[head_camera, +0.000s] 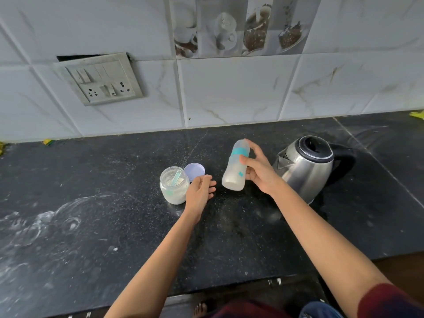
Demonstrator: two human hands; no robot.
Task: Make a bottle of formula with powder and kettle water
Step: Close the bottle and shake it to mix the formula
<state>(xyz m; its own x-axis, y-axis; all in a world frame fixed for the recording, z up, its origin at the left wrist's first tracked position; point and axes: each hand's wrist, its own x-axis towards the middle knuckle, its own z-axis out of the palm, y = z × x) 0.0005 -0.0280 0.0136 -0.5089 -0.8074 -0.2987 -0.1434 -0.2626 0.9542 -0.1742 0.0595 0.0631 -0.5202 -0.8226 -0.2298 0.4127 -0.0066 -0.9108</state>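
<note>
My right hand (pixel 258 171) grips a capped baby bottle (pixel 234 171) with a teal ring, tilted above the counter, with whitish liquid in its lower part. To its left an open glass jar of white powder (pixel 174 187) stands with a light teal scoop (pixel 176 177) stuck inside. The jar's lilac lid (pixel 195 171) lies behind it. My left hand (pixel 200 191) rests on the counter right beside the jar, fingers loosely apart, holding nothing. A steel kettle (pixel 307 168) with a black lid and handle stands just right of the bottle.
The dark stone counter (pixel 114 226) has white powdery smears at the left. A tiled wall with a switch and socket plate (pixel 101 79) runs along the back. The counter's front edge lies near my body, with a foot on the floor below.
</note>
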